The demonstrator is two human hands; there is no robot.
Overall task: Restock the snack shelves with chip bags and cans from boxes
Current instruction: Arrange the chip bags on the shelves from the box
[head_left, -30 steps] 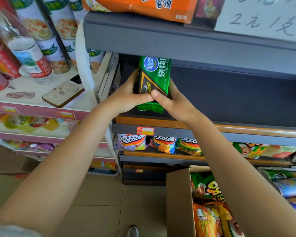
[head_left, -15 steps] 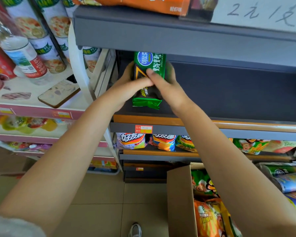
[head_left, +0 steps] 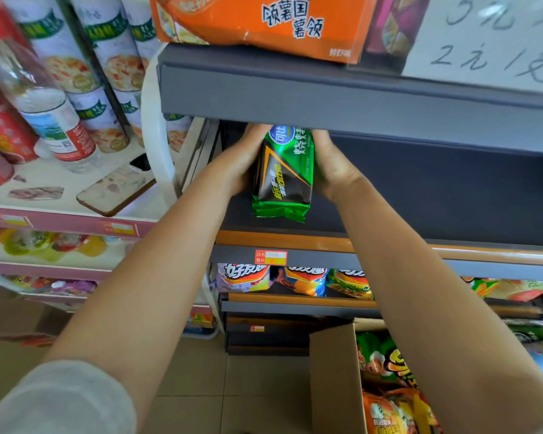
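An open brown cardboard box (head_left: 333, 380) of chip bags sits lowest. Above it, the left hand (head_left: 239, 161) and right hand (head_left: 333, 166) clasp an upright green-and-black foil snack bag (head_left: 284, 173) between them inside the dark grey shelf (head_left: 420, 214).

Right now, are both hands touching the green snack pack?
Touching. The head view shows the left hand pressed against the green snack pack on its left edge and the right hand against its right edge, with no gap on either side.
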